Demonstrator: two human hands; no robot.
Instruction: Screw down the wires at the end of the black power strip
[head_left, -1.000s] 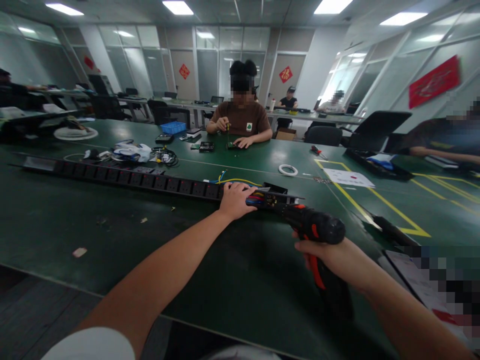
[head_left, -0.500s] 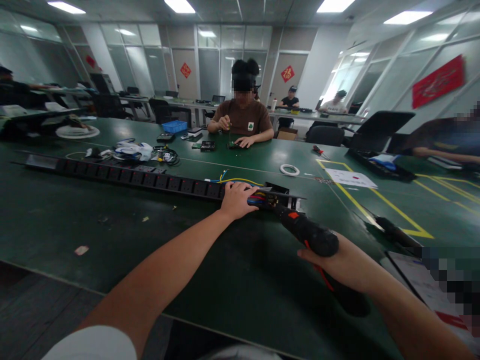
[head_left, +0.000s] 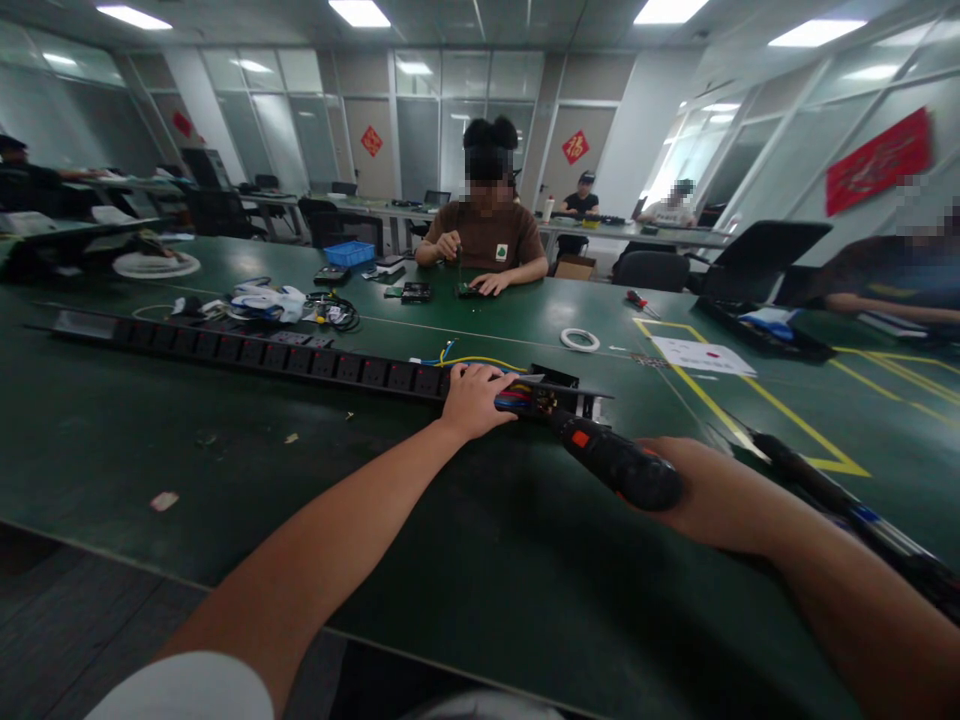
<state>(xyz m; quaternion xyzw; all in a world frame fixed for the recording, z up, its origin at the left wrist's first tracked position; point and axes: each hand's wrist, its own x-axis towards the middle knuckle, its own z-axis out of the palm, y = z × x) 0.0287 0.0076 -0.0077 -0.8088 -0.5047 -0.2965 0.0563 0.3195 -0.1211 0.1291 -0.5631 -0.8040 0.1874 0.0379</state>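
A long black power strip (head_left: 341,367) with a row of sockets lies across the green table. My left hand (head_left: 478,402) is closed over it near its right end, thumb on the near side and fingers across the top. Red, blue and yellow wires (head_left: 516,397) show in the open section beside my fingers. My right hand (head_left: 679,470) grips a black cordless screwdriver (head_left: 611,460) with an orange-red mark. The tool's tip points into the strip's right end, at small brass-coloured parts (head_left: 546,400); exact contact cannot be made out. The palm hides most of the handle.
Behind the strip are bagged parts with cables (head_left: 270,300), a blue basket (head_left: 349,253) and a white tape ring (head_left: 580,340). A person (head_left: 484,235) works across the table. To the right lie a paper sheet (head_left: 703,356), a red-handled screwdriver (head_left: 636,298) and dark long tools (head_left: 795,465).
My right hand has rolled the screwdriver, so its handle is turned out of sight behind the body and the forearm sits further right. My left hand and the strip look unmoved.
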